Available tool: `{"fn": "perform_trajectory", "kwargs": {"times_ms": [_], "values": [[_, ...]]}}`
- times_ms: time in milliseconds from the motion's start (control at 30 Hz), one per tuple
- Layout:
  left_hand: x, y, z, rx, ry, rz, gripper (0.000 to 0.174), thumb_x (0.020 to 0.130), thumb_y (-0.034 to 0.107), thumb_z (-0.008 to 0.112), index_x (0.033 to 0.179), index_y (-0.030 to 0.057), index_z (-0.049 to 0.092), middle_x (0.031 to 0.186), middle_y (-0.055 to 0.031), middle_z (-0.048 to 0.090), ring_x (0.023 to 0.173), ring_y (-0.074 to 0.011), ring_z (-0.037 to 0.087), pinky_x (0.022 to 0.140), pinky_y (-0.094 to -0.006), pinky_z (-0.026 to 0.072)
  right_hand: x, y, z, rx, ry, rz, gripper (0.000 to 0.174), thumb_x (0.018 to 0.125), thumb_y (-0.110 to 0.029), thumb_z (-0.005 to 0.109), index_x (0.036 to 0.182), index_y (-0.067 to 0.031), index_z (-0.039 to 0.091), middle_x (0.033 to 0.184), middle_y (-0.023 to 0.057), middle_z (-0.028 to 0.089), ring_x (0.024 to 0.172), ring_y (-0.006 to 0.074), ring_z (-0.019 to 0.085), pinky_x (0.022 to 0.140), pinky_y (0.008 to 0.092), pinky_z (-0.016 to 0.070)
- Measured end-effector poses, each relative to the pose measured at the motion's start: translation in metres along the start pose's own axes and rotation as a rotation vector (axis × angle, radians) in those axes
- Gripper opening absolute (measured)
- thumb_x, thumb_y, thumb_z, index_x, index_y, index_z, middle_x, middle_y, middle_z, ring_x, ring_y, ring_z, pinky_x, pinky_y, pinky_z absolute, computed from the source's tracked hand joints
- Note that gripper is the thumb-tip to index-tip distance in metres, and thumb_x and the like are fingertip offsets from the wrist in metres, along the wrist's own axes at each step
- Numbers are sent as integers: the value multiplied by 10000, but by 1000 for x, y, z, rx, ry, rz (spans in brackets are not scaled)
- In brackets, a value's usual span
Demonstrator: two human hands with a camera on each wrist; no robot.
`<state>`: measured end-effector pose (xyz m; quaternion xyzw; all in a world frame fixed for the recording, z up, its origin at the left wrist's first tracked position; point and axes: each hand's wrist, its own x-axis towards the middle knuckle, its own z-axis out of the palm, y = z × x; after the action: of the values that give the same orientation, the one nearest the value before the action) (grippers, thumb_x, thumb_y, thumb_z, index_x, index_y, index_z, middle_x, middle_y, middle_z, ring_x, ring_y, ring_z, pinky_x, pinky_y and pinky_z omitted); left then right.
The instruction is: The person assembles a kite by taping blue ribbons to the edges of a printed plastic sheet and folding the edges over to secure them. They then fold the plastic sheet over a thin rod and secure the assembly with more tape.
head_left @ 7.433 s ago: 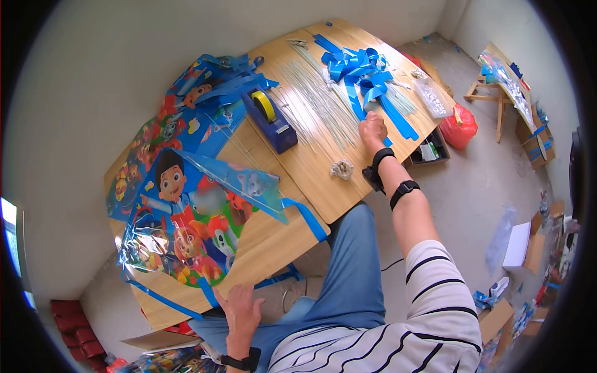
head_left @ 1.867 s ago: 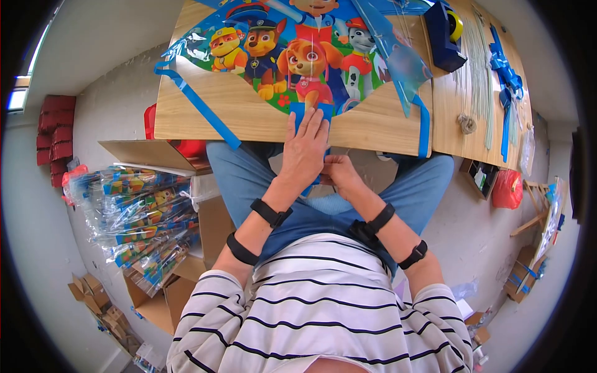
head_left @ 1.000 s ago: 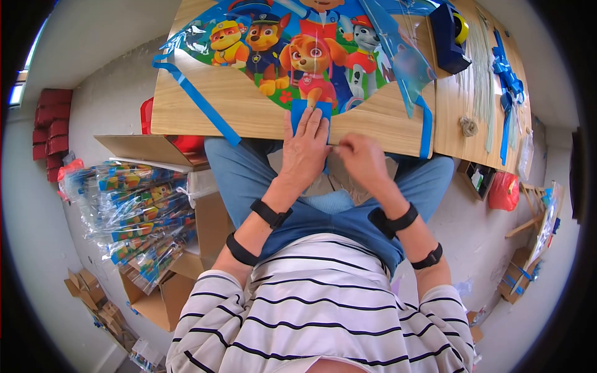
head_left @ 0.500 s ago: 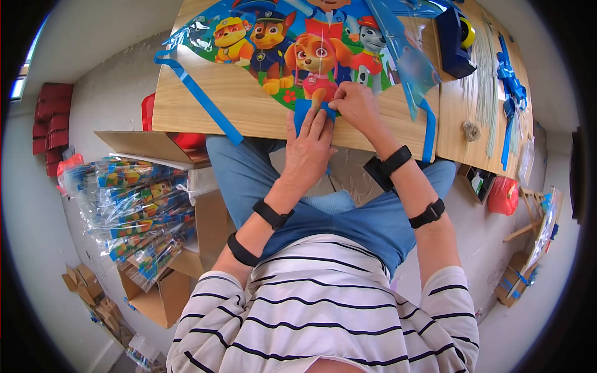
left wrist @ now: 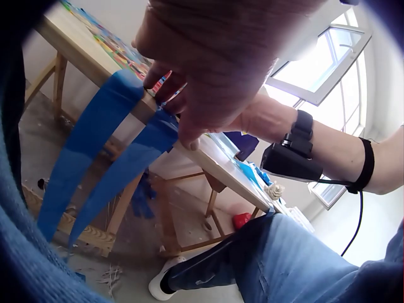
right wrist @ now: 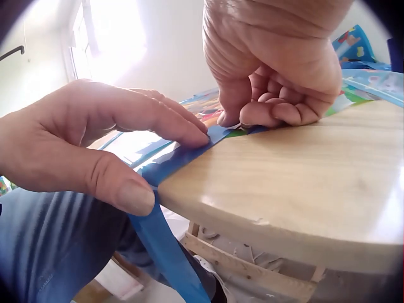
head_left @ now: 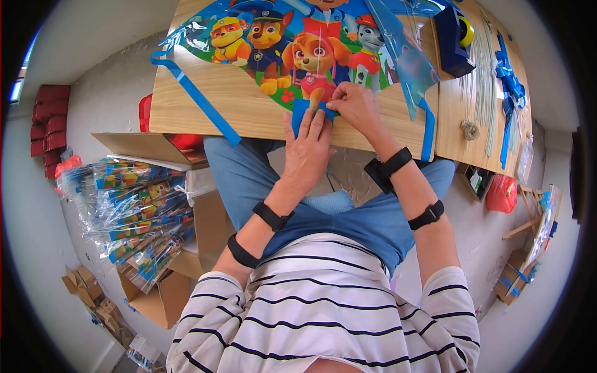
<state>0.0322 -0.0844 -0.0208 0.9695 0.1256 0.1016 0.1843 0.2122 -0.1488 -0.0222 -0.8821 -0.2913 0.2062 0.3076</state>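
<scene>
A printed cartoon sheet (head_left: 314, 59) lies on the wooden table, with a blue strip (head_left: 301, 109) at its lower tip. My left hand (head_left: 306, 155) rests on this strip at the table's front edge, fingers nearly straight. In the right wrist view its fingertips press the strip (right wrist: 173, 161), which bends down over the edge. Two blue lengths hang there in the left wrist view, below my left hand (left wrist: 208, 57). My right hand (head_left: 357, 107) has thumb and forefinger pinched at the strip's upper right corner, against the sheet; a small pale bit shows between them, not clear.
Further right stand a tape dispenser (head_left: 454, 43), thin sticks (head_left: 483, 74), a ball of twine (head_left: 470, 130) and blue ribbon (head_left: 510, 84). Other blue strips (head_left: 200, 102) cross the front edge. Wrapped printed goods (head_left: 146, 205) lie over cardboard boxes at left.
From below the table edge, my right hand has moved up and over to the sheet's tip; in the last half second it has hardly moved. My left hand stays on the strip.
</scene>
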Motion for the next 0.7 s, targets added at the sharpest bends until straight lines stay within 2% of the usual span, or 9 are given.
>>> {"fn": "perform_trajectory", "kwargs": {"times_ms": [267, 367, 467, 567, 700], "values": [[1, 1, 1, 6, 11, 9, 749, 715, 242, 857, 1361, -8, 571, 1468, -142, 483, 1446, -336, 404, 1198, -680, 175, -2, -1, 4, -30, 48, -6, 217, 720, -260, 846, 787, -105, 711, 814, 98, 736, 830, 317, 712, 708, 452, 527], [1, 3, -1, 8, 13, 16, 767, 719, 242, 853, 1377, -25, 561, 1477, -150, 483, 1454, -335, 402, 1208, -667, 172, 0, 1, 5, -58, 63, -28, 221, 712, -263, 856, 817, -109, 738, 775, 80, 727, 763, 273, 707, 672, 411, 525], [1, 1, 2, -16, 10, 51, 785, 724, 239, 847, 1394, -42, 548, 1477, -160, 488, 1458, -327, 405, 1220, -646, 172, 0, 2, 7, -80, 70, -33, 221, 711, -264, 858, 815, -110, 739, 765, 73, 725, 764, 272, 709, 671, 414, 523], [1, 2, 3, -12, 0, 43, 791, 725, 235, 844, 1399, -52, 544, 1466, -167, 497, 1454, -320, 415, 1229, -630, 170, 0, -2, 4, -58, 28, 12, 221, 716, -267, 853, 784, -108, 716, 831, 93, 739, 841, 316, 712, 712, 453, 528], [1, 2, 3, -5, 1, 38, 792, 722, 237, 846, 1396, -51, 546, 1467, -166, 494, 1449, -324, 420, 1228, -636, 168, 1, -2, 4, -50, 24, 23, 229, 717, -273, 855, 788, -105, 717, 839, 93, 740, 849, 315, 710, 725, 452, 526]]}}
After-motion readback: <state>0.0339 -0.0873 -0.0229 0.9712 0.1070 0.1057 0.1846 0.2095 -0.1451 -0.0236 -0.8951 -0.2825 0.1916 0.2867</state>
